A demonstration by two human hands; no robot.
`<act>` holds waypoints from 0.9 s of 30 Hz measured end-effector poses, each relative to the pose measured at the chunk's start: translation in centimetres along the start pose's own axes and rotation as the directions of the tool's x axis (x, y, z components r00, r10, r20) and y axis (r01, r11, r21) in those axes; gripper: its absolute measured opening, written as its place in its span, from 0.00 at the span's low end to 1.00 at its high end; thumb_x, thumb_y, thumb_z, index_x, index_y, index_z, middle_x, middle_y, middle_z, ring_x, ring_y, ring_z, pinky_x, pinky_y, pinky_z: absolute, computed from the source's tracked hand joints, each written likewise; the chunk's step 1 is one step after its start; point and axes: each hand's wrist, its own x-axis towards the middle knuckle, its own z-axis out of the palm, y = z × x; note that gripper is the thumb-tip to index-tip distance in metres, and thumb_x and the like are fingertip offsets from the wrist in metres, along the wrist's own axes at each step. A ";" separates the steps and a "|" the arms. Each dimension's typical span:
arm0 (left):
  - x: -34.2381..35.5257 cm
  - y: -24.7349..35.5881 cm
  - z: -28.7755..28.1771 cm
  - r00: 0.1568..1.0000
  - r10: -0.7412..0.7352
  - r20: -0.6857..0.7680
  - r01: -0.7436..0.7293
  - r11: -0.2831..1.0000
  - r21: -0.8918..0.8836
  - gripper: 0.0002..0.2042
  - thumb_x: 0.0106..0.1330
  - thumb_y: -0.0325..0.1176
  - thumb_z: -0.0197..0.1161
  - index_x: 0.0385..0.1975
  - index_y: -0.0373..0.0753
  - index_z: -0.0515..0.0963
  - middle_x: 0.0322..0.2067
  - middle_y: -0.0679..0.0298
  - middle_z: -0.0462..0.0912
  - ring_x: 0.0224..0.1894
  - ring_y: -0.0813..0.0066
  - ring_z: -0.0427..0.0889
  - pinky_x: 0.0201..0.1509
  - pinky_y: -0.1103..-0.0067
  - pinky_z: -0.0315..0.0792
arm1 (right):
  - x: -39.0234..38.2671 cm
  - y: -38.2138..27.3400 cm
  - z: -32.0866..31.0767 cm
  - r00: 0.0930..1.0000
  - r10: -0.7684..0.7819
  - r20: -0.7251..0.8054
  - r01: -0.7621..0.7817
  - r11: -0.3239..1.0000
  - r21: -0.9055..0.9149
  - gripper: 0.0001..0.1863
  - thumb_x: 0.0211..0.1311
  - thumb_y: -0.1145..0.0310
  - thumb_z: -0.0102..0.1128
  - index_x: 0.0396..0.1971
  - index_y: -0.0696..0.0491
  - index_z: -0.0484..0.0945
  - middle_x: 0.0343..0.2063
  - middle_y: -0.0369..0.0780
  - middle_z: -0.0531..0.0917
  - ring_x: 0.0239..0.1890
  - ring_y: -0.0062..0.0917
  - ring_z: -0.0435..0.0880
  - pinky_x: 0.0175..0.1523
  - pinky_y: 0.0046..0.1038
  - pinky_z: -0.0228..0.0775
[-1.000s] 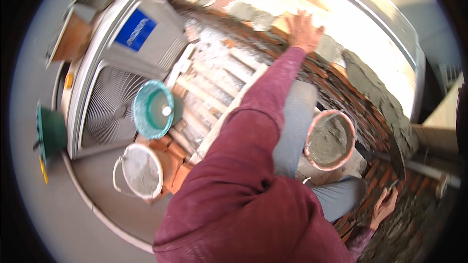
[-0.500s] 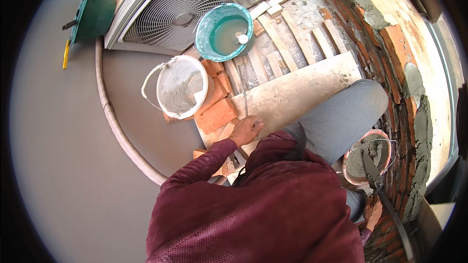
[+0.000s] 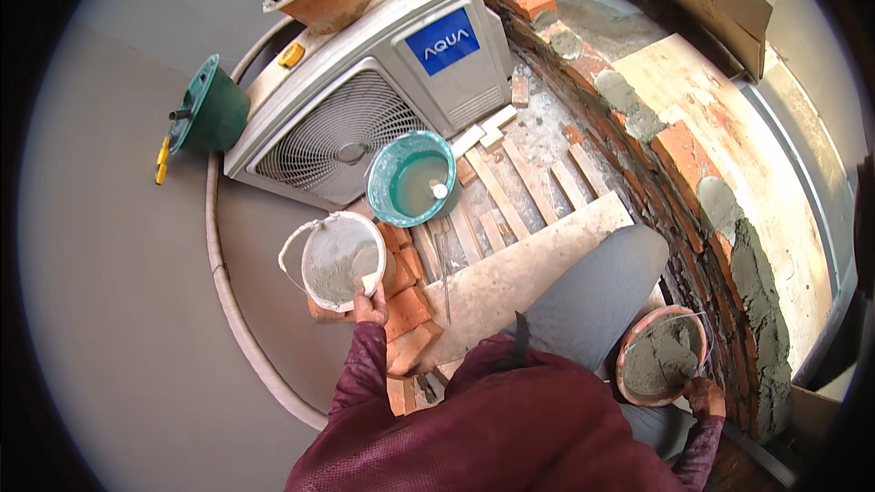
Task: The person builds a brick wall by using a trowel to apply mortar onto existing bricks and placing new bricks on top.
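My left hand (image 3: 371,308) is closed at the near rim of a white bucket (image 3: 316,255) of pale grey mix, its fingers on a small pale flat piece (image 3: 367,281). The bucket stands on stacked orange bricks (image 3: 405,312). My right hand (image 3: 703,398) grips a trowel (image 3: 682,376) at the near rim of a red bucket (image 3: 654,351) holding dark grey mortar; the blade is partly sunk in the mortar. The red bucket sits beside my leg (image 3: 583,301) and the curved brick course (image 3: 684,159), which carries patches of mortar (image 3: 761,310).
A teal bucket (image 3: 409,184) of liquid stands before an outdoor air-conditioner unit (image 3: 383,100), with an orange tub (image 3: 319,0) and yellow tool (image 3: 292,55) on top. A green tub (image 3: 205,109), wooden slats (image 3: 519,182), pale board (image 3: 565,237), plywood (image 3: 693,109) and cardboard (image 3: 720,0) surround the area.
My left hand, first on the brick course, moved down past the pale board onto the white bucket's rim. My right hand brought the trowel into the red bucket. The view has shifted.
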 end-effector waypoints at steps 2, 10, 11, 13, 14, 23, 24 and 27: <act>-2.1 -2.0 2.3 0.998 -0.038 -0.053 0.040 0.998 0.049 0.12 0.67 0.23 0.53 0.48 0.24 0.71 0.46 0.49 0.80 0.46 0.54 0.83 0.50 0.64 0.84 | 2.0 5.6 3.6 0.997 -0.075 -0.013 0.072 0.987 -0.145 0.11 0.54 0.61 0.60 0.34 0.49 0.83 0.29 0.46 0.84 0.34 0.40 0.85 0.38 0.38 0.76; -13.6 3.1 10.8 0.929 -0.147 0.340 0.134 0.989 0.063 0.15 0.65 0.22 0.49 0.52 0.24 0.66 0.49 0.45 0.77 0.48 0.50 0.82 0.51 0.67 0.84 | 4.7 8.2 9.2 0.992 0.122 0.025 -0.119 0.989 -0.088 0.21 0.58 0.46 0.53 0.33 0.49 0.84 0.36 0.47 0.84 0.40 0.44 0.83 0.42 0.41 0.76; -15.3 3.2 13.7 0.919 -0.076 0.387 0.065 0.997 0.043 0.15 0.65 0.22 0.51 0.51 0.24 0.66 0.48 0.45 0.77 0.48 0.49 0.82 0.51 0.67 0.84 | 4.6 8.5 9.7 0.996 0.089 -0.007 -0.089 0.993 -0.072 0.24 0.59 0.42 0.50 0.33 0.47 0.84 0.40 0.47 0.84 0.43 0.45 0.83 0.42 0.43 0.76; -17.9 5.2 19.3 0.870 0.011 0.493 -0.012 1.000 0.000 0.15 0.65 0.22 0.54 0.49 0.23 0.66 0.48 0.44 0.77 0.46 0.49 0.83 0.50 0.68 0.84 | 4.6 8.6 10.9 0.998 0.012 -0.066 -0.014 0.999 -0.038 0.30 0.61 0.33 0.45 0.34 0.44 0.84 0.46 0.47 0.83 0.48 0.47 0.82 0.43 0.47 0.77; -18.1 6.0 21.7 0.824 0.007 0.566 0.005 1.000 -0.020 0.15 0.65 0.23 0.55 0.49 0.23 0.66 0.47 0.44 0.77 0.46 0.49 0.83 0.50 0.68 0.85 | 4.9 9.2 11.4 0.984 -0.096 -0.152 0.070 0.983 -0.168 0.27 0.61 0.38 0.47 0.34 0.45 0.83 0.42 0.46 0.84 0.43 0.43 0.83 0.40 0.44 0.77; -21.2 17.4 42.7 0.537 0.272 0.798 -0.280 0.950 -0.136 0.07 0.67 0.22 0.53 0.38 0.23 0.66 0.41 0.48 0.76 0.45 0.50 0.82 0.54 0.64 0.82 | 1.6 4.4 7.6 0.978 -0.028 -0.208 -0.017 0.976 -0.215 0.25 0.62 0.43 0.50 0.39 0.49 0.83 0.38 0.46 0.85 0.41 0.35 0.84 0.43 0.39 0.78; -21.8 17.3 45.4 0.533 0.334 0.778 -0.301 0.934 -0.195 0.08 0.67 0.22 0.53 0.38 0.22 0.66 0.41 0.47 0.75 0.45 0.49 0.82 0.55 0.64 0.82 | 0.9 4.1 6.8 0.983 0.040 -0.179 -0.070 0.984 -0.165 0.26 0.62 0.41 0.49 0.39 0.49 0.83 0.39 0.47 0.85 0.43 0.36 0.84 0.45 0.39 0.78; -21.3 19.1 52.3 0.494 0.430 0.756 -0.315 0.899 -0.306 0.09 0.65 0.22 0.53 0.38 0.21 0.66 0.43 0.45 0.75 0.46 0.48 0.82 0.53 0.64 0.83 | 1.3 3.0 6.3 0.992 0.111 -0.060 -0.116 0.990 -0.086 0.32 0.62 0.37 0.46 0.43 0.51 0.82 0.45 0.51 0.82 0.48 0.43 0.82 0.50 0.45 0.75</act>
